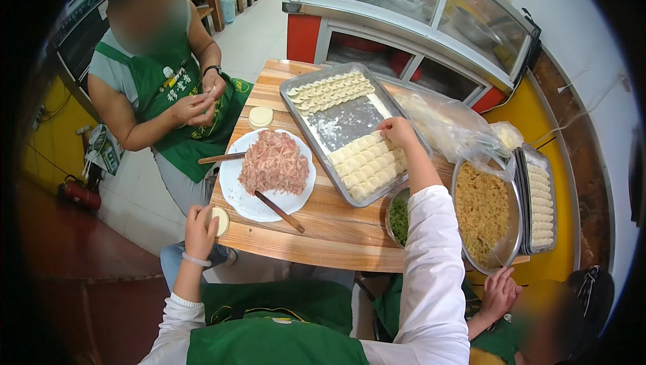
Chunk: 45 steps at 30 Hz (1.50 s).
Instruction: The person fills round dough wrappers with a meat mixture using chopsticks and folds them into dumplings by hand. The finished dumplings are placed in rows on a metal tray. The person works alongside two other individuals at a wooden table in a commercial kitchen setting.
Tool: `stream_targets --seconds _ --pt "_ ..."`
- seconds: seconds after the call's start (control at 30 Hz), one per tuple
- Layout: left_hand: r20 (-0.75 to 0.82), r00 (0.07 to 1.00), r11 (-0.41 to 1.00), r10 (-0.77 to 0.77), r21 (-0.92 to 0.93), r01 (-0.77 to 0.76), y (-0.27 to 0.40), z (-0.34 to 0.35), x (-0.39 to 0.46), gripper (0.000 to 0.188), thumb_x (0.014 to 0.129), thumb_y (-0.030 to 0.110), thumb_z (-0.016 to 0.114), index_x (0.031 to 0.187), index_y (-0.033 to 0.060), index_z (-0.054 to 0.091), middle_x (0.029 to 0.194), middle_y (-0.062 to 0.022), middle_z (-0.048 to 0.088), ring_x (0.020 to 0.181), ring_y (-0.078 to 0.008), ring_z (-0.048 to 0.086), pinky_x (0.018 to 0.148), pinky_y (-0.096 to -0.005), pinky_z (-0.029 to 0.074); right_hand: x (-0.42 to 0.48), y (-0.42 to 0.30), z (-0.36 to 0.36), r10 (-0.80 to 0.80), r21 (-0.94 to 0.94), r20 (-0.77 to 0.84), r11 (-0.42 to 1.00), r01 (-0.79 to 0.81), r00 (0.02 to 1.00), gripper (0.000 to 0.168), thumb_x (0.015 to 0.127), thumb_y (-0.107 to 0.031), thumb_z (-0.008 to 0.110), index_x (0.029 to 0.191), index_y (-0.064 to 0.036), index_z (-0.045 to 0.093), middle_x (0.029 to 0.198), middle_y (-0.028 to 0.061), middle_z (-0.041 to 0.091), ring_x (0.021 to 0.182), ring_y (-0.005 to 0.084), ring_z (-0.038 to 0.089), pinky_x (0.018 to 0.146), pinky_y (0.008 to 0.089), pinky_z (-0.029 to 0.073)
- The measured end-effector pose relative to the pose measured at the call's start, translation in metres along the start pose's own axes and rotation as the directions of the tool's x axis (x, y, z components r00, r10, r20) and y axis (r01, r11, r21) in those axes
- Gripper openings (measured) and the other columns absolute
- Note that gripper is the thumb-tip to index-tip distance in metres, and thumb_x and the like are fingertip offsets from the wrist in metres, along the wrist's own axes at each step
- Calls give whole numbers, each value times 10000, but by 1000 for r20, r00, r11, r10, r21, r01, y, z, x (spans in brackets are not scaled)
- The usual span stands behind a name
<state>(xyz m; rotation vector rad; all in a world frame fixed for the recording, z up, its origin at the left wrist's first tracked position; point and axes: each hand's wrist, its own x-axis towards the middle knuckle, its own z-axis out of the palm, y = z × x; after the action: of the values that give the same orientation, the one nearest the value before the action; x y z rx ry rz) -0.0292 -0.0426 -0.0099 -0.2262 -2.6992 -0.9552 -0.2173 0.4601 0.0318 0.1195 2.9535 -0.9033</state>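
Observation:
My right hand (399,132) reaches over the metal tray (330,130), its fingertips pinching a dumpling (377,137) at the far end of the near block. Folded dumplings (371,164) lie there in tight rows, and a second block of dumplings (333,91) fills the tray's far end. At the table's left edge my left hand (198,231) grips a small stack of round dough wrappers (220,221), thumb on top. Beside it, a white plate (234,203) carries a mound of minced meat (275,163). Two wooden sticks, one by the near rim (280,212), rest on this plate.
Across the table a co-worker's hands (199,105) pinch something small near another wrapper stack (261,117). Right of my forearm are a bowl of chopped greens (398,216), a large basin of yellowish filling (482,213) and stacked trays (540,203). Another person's hand (499,292) is by the basin.

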Motion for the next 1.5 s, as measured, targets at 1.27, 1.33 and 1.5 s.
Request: stream_targets --seconds 1.27,1.33,1.5 --pt "789 610 -664 -74 -496 560 48 31 -42 356 905 263 328 989 -30 512 989 -168 565 961 -285 542 840 -402 455 -204 -199 138 -537 -118 -142 843 524 832 159 706 -14 552 852 -57 598 813 118 563 730 307 570 601 377 454" --pt "742 668 -636 -63 -546 546 36 38 -42 385 906 258 296 999 -54 501 1024 -186 550 983 -294 534 854 -400 448 -218 -196 147 -509 -187 -162 857 480 845 179 710 -20 553 877 -68 594 845 102 565 736 300 571 600 376 459" --pt "715 685 -569 -139 -624 536 35 47 -24 405 896 237 274 1086 -85 431 1072 -202 524 970 -303 536 862 -391 443 -241 -185 183 -538 -275 -281 839 471 795 191 733 -47 550 916 -87 586 885 76 563 762 289 569 591 376 465"
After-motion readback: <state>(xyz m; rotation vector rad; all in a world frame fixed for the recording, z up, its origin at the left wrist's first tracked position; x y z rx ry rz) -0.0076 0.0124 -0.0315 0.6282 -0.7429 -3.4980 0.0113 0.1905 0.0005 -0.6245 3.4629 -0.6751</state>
